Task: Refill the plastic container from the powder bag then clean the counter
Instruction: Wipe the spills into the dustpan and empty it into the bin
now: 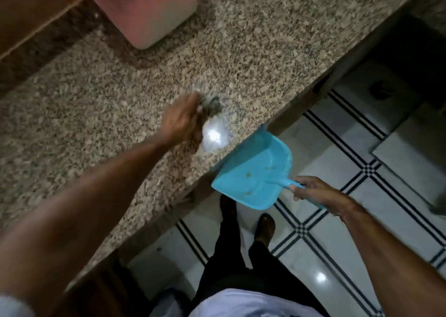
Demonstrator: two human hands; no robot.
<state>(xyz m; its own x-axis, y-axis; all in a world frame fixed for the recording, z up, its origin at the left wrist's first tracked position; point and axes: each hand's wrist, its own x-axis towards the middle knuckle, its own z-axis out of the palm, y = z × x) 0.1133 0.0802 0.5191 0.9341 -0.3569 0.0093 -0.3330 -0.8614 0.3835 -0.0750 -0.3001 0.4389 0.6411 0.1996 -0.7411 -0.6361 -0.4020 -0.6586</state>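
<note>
Here your left hand [183, 116], fingers curled on a blurred grey cloth or brush [212, 104], sits just inland of the white powder [214, 137] on the surface [96, 104]. Your right hand [313, 191], fingers wrapped on the handle, holds the blue dustpan [253, 172] mouth-first at the edge beyond the powder, so sweep outward toward it.

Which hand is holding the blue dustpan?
The right hand, gripping the dustpan handle below the counter edge; the left hand is up on the counter.
</note>
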